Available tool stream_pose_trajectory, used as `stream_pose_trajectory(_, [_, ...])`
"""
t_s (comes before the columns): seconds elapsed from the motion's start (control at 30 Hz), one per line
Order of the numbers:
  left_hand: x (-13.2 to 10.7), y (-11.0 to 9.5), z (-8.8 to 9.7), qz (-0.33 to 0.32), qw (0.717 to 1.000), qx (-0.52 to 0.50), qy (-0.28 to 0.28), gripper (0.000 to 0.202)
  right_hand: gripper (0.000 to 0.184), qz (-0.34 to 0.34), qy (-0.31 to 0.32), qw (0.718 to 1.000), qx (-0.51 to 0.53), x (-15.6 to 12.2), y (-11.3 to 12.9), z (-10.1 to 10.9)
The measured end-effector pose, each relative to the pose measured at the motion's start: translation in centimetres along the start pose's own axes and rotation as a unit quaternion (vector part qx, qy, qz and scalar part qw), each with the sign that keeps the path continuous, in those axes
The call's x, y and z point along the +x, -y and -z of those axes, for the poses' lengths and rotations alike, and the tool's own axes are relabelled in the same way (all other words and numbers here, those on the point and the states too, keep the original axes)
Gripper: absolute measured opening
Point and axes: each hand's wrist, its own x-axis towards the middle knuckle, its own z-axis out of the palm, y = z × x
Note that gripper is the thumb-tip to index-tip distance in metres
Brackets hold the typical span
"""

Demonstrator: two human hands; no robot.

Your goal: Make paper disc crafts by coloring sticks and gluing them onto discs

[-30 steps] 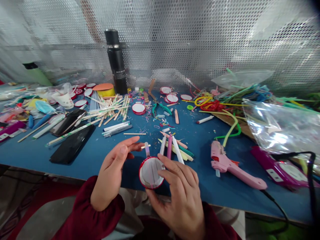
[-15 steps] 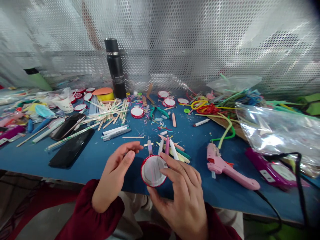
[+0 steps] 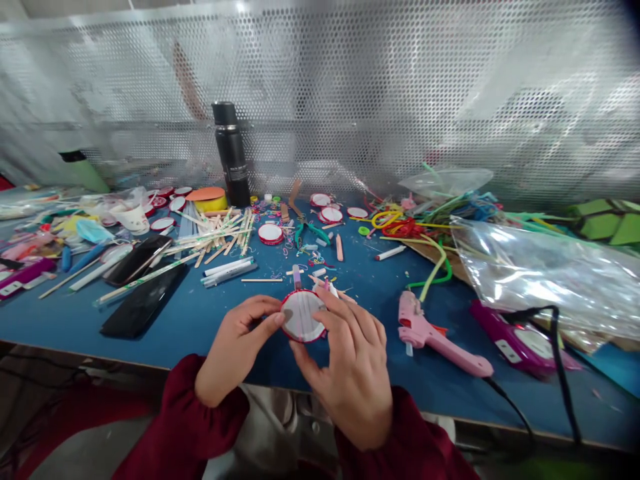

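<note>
Two hands hold a red-rimmed white disc [image 3: 303, 319] over the near edge of a cluttered blue desk [image 3: 200, 317]

The disc is near and central in the scene, its pale, faintly lined face tilted up. The left hand [image 3: 235, 353], in a dark red sleeve [image 3: 185, 417], pinches the left rim between thumb and bent fingers. The right hand [image 3: 353, 367] grips the opposite side: its fingers curl over the far right rim and face, the thumb supporting the near edge from below. A short purplish strip [image 3: 297, 277] shows just past the far rim; whether it is joined to the disc is unclear.

On the left of the desk lie two pens [image 3: 229, 271], a flat black object [image 3: 143, 303] and a loose pile of wooden sticks [image 3: 235, 230], with a black bottle [image 3: 232, 157] upright at the far side. Farther out in the middle, another red-rimmed disc [image 3: 271, 233] rests near teal-handled pliers [image 3: 320, 232]. To the right are a pink glue gun [image 3: 427, 331] and a clear plastic bag [image 3: 530, 277]. A perforated silvery panel [image 3: 320, 87] closes off the far side.
</note>
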Motion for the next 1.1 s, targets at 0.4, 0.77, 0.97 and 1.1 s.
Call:
stream_pose_trajectory(0.4, [0.8, 0.4, 0.0, 0.082, 0.992, -0.050, -0.076, 0.040, 0.033, 0.010, -0.033, 0.998, 0.045, -2.9, -1.5, 2.3])
stream_pose_trajectory(0.77, [0.7, 0.6, -0.4, 0.067, 0.986, -0.085, -0.124, 0.039, 0.018, 0.103, 0.036, 0.990, 0.085, -4.4, -3.6, 1.3])
stream_pose_trajectory(0.97, [0.2, 1.5, -0.1, 0.052, 0.992, -0.077, -0.089, 0.035, 0.009, 0.079, 0.007, 0.996, 0.041, -3.8, -2.6, 1.1])
stream_pose_trajectory(1.1, [0.2, 2.1, 0.3, 0.048, 0.994, -0.072, -0.061, 0.033, 0.007, 0.048, -0.015, 0.999, 0.006, -3.5, -2.0, 0.8])
